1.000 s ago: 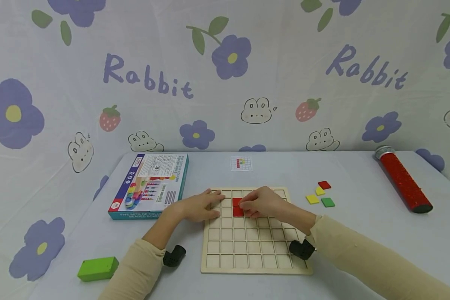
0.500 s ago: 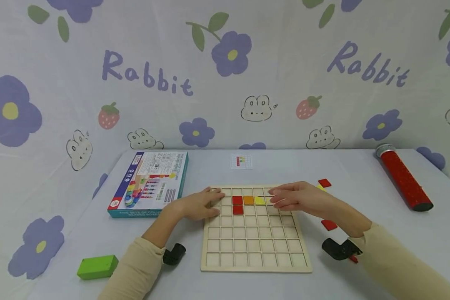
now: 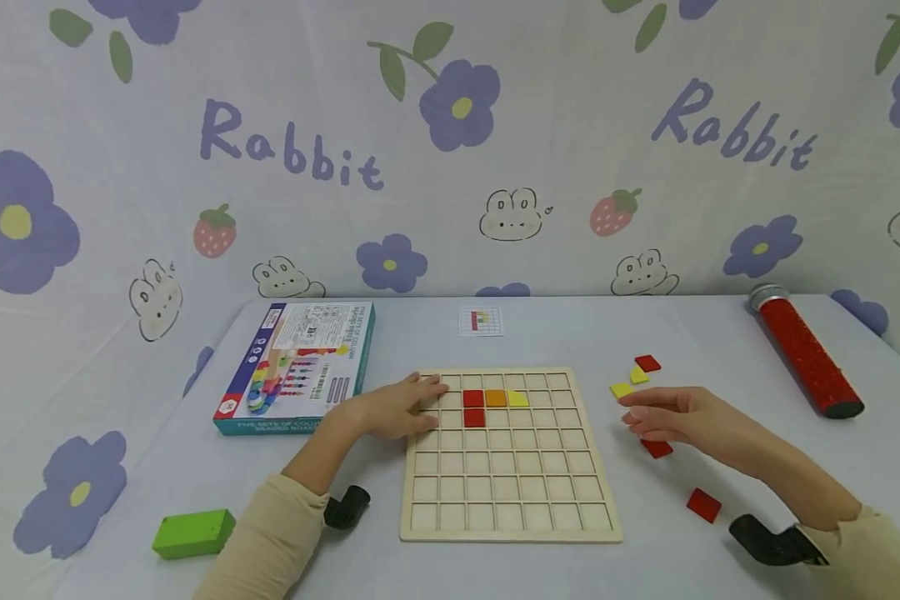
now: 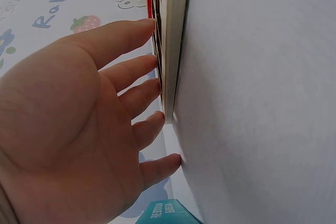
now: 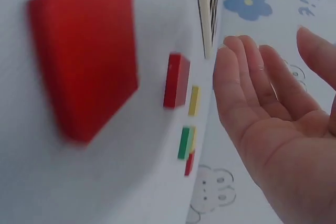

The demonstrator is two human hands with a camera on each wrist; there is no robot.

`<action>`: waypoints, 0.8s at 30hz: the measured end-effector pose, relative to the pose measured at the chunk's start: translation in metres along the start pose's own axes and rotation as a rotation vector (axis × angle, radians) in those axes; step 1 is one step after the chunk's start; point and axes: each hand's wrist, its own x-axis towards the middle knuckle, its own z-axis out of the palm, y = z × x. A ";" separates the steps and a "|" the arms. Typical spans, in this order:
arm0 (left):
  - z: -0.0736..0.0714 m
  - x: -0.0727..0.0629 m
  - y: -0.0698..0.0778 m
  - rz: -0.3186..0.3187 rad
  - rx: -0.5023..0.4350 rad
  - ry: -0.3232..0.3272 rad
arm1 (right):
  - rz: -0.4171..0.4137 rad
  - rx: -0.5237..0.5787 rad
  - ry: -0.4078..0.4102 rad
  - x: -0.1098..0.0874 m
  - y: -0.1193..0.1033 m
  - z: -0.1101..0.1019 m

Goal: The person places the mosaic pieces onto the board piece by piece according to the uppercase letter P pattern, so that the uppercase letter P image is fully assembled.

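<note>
A square wooden grid board [image 3: 510,535] lies on the table. Red [image 3: 473,398], orange [image 3: 496,398] and yellow [image 3: 518,399] tiles sit side by side in one row, and another red tile [image 3: 474,418] fills the cell under the first. My left hand [image 3: 393,410] rests on the board's upper left edge, fingers spread and straight. Off to the board's right, my right hand [image 3: 693,422] hovers over loose tiles, its fingers extended and holding nothing. Beneath it in the head view are a yellow tile [image 3: 621,391] and a red tile [image 3: 657,448]; the green tile [image 5: 184,142] appears only in the right wrist view.
Farther back lie a red tile [image 3: 647,363] and a yellow one [image 3: 639,376]; another red tile [image 3: 703,505] is nearer me. A small pattern card [image 3: 482,322] lies behind the board. Around stand a toy box [image 3: 296,367], a green block [image 3: 193,534] and a red cylinder [image 3: 808,354].
My right hand has moved right, off the board and over the loose tiles, uncovering the orange and yellow tiles in the row. My left hand stays at the board's edge.
</note>
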 end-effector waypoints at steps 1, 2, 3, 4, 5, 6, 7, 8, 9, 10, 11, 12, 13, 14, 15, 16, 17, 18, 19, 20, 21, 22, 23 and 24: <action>0.000 0.000 0.000 0.003 0.000 -0.001 | 0.007 -0.024 0.003 -0.004 0.003 -0.002; 0.000 0.000 0.000 0.006 -0.001 -0.001 | 0.007 -0.048 0.003 -0.008 0.005 -0.004; 0.000 0.000 -0.001 0.008 -0.001 0.000 | 0.005 -0.074 0.005 -0.012 0.007 -0.006; 0.001 0.001 -0.002 0.011 0.001 0.001 | 0.000 -0.094 0.002 -0.016 0.010 -0.007; 0.001 0.001 -0.002 0.012 0.002 0.001 | -0.012 -0.109 -0.006 -0.019 0.012 -0.009; 0.001 0.001 -0.002 0.013 0.003 0.000 | -0.026 -0.116 -0.018 -0.023 0.015 -0.010; 0.001 0.002 -0.002 0.013 0.004 0.000 | -0.044 -0.121 -0.031 -0.026 0.017 -0.012; 0.001 0.002 -0.003 0.011 0.004 0.001 | -0.068 -0.130 -0.049 -0.028 0.019 -0.013; 0.001 0.002 -0.003 0.010 0.004 0.000 | -0.082 -0.144 -0.064 -0.030 0.021 -0.014; 0.001 0.002 -0.003 0.009 0.006 -0.001 | -0.094 -0.161 -0.079 -0.033 0.022 -0.015; 0.001 0.002 -0.003 0.007 0.005 -0.002 | -0.108 -0.182 -0.093 -0.034 0.023 -0.016; 0.001 0.002 -0.002 0.007 0.005 -0.002 | -0.118 -0.207 -0.103 -0.036 0.024 -0.017; 0.001 0.002 -0.002 0.006 0.004 -0.003 | -0.125 -0.234 -0.112 -0.038 0.024 -0.018; 0.001 0.003 -0.002 0.006 0.005 -0.003 | -0.131 -0.263 -0.119 -0.039 0.024 -0.018; 0.001 0.003 -0.002 0.009 0.008 -0.004 | -0.131 -0.294 -0.123 -0.041 0.024 -0.019; 0.001 0.003 -0.002 0.011 0.010 -0.004 | -0.135 -0.316 -0.132 -0.042 0.024 -0.018; 0.001 0.003 -0.002 0.012 0.010 -0.004 | -0.144 -0.339 -0.140 -0.043 0.024 -0.018; 0.001 0.004 -0.003 0.014 0.010 -0.003 | -0.145 -0.359 -0.146 -0.044 0.024 -0.017; 0.001 0.004 -0.003 0.014 0.009 -0.002 | -0.136 -0.376 -0.149 -0.045 0.024 -0.016; 0.002 0.004 -0.003 0.014 0.008 -0.001 | -0.127 -0.390 -0.150 -0.045 0.023 -0.014; 0.002 0.004 -0.003 0.013 0.007 -0.001 | -0.109 -0.400 -0.147 -0.046 0.023 -0.012; 0.002 0.004 -0.004 0.011 0.004 0.000 | -0.083 -0.411 -0.141 -0.046 0.022 -0.010; 0.002 0.003 -0.004 0.010 0.003 0.000 | -0.055 -0.425 -0.131 -0.046 0.021 -0.008; 0.002 0.003 -0.004 0.009 0.004 0.000 | -0.023 -0.435 -0.121 -0.046 0.020 -0.006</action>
